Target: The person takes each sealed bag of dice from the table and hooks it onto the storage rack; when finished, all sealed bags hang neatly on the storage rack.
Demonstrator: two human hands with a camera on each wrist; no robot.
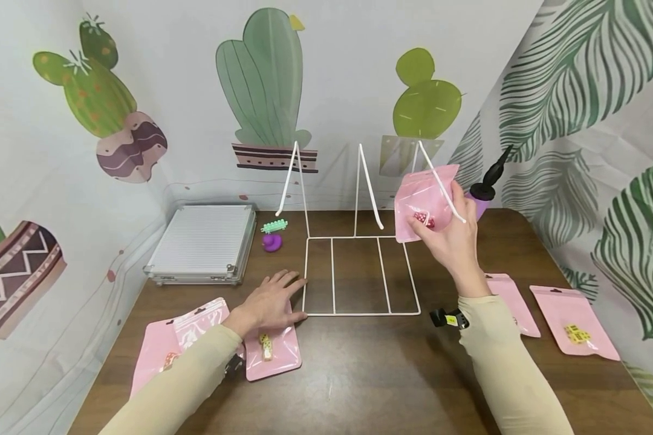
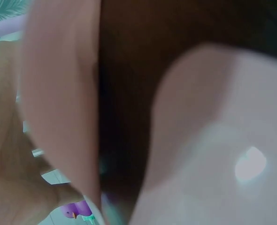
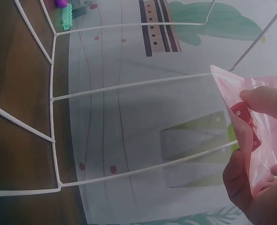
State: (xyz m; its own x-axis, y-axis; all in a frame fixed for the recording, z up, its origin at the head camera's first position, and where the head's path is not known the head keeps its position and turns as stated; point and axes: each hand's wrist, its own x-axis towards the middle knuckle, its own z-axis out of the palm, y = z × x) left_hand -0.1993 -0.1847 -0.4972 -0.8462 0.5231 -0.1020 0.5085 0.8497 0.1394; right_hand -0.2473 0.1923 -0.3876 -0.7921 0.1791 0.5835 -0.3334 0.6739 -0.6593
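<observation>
My right hand (image 1: 457, 241) grips a pink zip pouch (image 1: 420, 188) with red, white-dotted dice (image 1: 424, 220) in it. It holds this pouch up by the right-hand prong (image 1: 441, 182) of a white wire rack (image 1: 361, 315), and the prong crosses in front of the pouch in the head view. In the right wrist view, the thumb (image 3: 265, 101) presses the pouch's near face. My left hand (image 1: 269, 302) rests with extended fingers over another pink pouch (image 1: 283, 356), which lies flat and contains yellow dice (image 1: 266, 347). The hand hides that pouch's top.
More pink pouches (image 1: 155, 338) lie on the left, partly under the left forearm. On the right lie two others, one (image 1: 560, 302) with yellow dice. A silver case (image 1: 204, 238), purple duck (image 1: 272, 243), green toy (image 1: 274, 226) and purple pump with black nozzle (image 1: 481, 192) stand toward the back.
</observation>
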